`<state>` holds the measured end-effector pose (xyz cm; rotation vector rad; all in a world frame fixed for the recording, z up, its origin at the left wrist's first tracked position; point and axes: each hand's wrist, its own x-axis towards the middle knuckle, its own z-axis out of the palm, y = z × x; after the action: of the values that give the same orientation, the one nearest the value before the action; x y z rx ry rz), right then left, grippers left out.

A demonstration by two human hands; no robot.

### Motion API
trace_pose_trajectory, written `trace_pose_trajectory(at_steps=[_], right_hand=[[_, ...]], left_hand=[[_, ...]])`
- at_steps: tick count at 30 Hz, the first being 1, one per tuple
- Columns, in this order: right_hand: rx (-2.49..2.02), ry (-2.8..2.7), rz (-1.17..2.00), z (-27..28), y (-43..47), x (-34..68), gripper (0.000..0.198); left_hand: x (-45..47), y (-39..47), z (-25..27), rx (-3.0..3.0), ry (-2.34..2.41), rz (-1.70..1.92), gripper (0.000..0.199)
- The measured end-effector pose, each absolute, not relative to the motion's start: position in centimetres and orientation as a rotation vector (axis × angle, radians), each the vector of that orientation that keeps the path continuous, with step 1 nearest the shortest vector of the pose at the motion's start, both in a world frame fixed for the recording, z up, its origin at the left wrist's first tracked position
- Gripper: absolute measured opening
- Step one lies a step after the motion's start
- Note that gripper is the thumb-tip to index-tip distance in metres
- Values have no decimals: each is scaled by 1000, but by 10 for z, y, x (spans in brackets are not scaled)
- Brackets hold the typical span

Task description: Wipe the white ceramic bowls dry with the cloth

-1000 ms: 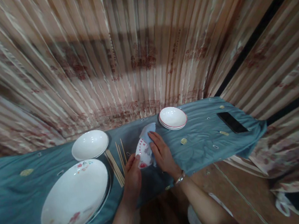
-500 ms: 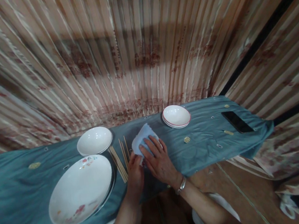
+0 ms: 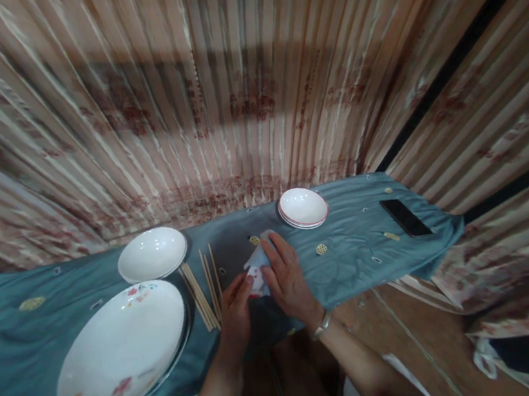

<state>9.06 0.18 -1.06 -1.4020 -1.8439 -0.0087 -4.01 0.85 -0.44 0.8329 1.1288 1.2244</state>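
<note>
Gripping a small white ceramic bowl with red print (image 3: 256,281), the left hand (image 3: 235,302) is pinching its near edge, thumb on the visible face and fingers curled mostly out of sight. The right hand (image 3: 286,279), a silver bracelet (image 3: 321,326) encircling its wrist, is holding a thin light-blue cloth (image 3: 256,259) against the bowl, its fingers half bent; how far they are reaching round is hidden. The bowl is lying between the two hands, over the front part of the table, largely covered. The step in hand appears to be wiping; the next move would be calling for a secure left grip and a turn of the bowl under the cloth. On the wrinkled blue-green tablecloth (image 3: 352,274), a large white oval plate with floral sprigs (image 3: 124,353) is resting on another dish at left, pale wooden chopsticks (image 3: 198,297) are lying beside it, and a plain glossy white bowl (image 3: 152,254) is standing behind. Farther right, stacked red-rimmed white bowls (image 3: 303,208) and a flat black phone (image 3: 405,217) are occupying the surface. Beyond, a pleated beige-pink curtain (image 3: 257,140) is enclosing the table, a dark pole (image 3: 426,92) slanting across it at right.
</note>
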Motion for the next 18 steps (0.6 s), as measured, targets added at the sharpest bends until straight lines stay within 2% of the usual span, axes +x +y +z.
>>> trace_pose_trajectory(at_steps=[5,12,18], right_hand=[[-1449,-1714,138,-13,7,92,50],[-1359,-1982,-57,-2,-1,75,47],[-1401,-1721,227,-11,20,93,46]], left_hand=[[-47,7,12,951,1205,1195,15],[-74,15,-33,1259,1368,1237,15],[-72,16,-44,1351,1313,1300,20]])
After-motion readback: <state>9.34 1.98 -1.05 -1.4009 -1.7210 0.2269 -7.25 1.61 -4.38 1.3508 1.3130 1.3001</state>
